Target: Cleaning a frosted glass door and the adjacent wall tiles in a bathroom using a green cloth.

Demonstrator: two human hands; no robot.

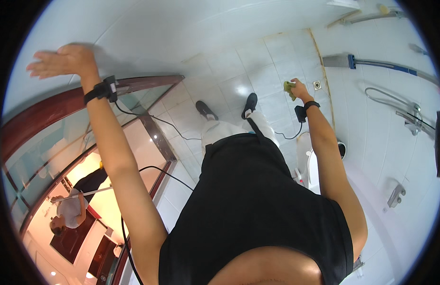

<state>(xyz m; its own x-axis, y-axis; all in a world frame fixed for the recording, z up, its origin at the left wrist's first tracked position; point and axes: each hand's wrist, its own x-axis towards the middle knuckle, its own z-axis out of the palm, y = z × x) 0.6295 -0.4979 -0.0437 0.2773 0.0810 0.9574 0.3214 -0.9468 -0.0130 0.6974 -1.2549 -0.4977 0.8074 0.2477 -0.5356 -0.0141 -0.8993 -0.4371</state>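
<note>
My left hand (64, 61) is raised at the upper left, fingers spread a little, close to or against the white wall (134, 32); whether it touches is hard to tell. Nothing shows in it, and it is above the dark red door frame (52, 110). On the right, my right hand (298, 89) grips a crumpled yellow-green cloth (289, 90), held out over the tiled floor near the floor drain (317, 84). Both wrists wear black straps with small cabled boxes.
A blue-and-grey mop (384, 65) and a shower mixer (414, 117) with hose are along the right wall. A toilet (312, 167) stands beside my right arm. Cables (163, 123) run from the wrist boxes. Beyond the doorway, another person (72, 210) holds a long pole.
</note>
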